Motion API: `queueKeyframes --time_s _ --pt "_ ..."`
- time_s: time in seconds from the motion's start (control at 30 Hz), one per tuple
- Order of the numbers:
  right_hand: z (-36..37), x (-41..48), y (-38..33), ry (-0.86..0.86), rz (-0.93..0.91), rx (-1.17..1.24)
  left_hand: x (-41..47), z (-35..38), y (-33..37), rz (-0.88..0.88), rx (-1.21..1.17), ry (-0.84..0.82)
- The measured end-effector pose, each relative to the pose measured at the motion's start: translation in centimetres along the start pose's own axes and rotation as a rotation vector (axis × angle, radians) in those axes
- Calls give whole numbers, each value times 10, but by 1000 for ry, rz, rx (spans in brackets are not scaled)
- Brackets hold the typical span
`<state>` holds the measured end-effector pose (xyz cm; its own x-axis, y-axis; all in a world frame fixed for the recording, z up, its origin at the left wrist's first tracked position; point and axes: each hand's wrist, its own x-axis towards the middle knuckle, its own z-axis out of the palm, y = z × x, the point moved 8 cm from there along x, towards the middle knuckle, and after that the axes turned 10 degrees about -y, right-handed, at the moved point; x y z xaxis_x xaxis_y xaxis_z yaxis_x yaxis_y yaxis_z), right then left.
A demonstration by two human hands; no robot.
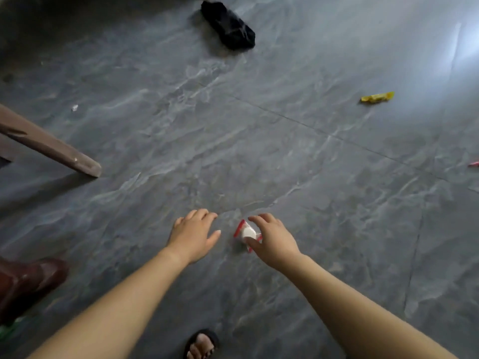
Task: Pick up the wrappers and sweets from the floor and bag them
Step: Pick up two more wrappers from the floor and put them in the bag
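A red-and-white sweet wrapper (246,233) lies low in the middle of the grey floor, and my right hand (274,242) pinches it between thumb and fingers. My left hand (193,235) hovers just left of it, fingers relaxed and holding nothing. A yellow wrapper (378,97) lies far to the right. A red piece (474,164) peeks in at the right edge. A small white scrap (75,107) sits at the left. A black plastic bag (228,25) lies crumpled at the top centre.
A brown furniture leg (51,146) slants in from the left. A dark red object (28,283) stands at the lower left. My sandalled foot (201,345) shows at the bottom edge. Grey marbled tiles (311,177) stretch between the items.
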<state>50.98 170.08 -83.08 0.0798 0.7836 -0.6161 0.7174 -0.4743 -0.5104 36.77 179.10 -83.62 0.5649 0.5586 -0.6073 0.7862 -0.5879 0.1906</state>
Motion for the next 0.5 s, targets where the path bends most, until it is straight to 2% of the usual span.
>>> queueKeyframes --time_s 0.1,0.2,0.3,0.5 --pt "42 39 20 4 -29 -9 30 39 -15 40 -24 84" --pt "65 57 33 62 -67 -64 44 74 -20 46 6 89" --pt "73 57 40 104 -83 -103 41 98 -21 23 21 49" --pt "52 49 66 168 -21 -56 44 94 -20 -7 53 28"
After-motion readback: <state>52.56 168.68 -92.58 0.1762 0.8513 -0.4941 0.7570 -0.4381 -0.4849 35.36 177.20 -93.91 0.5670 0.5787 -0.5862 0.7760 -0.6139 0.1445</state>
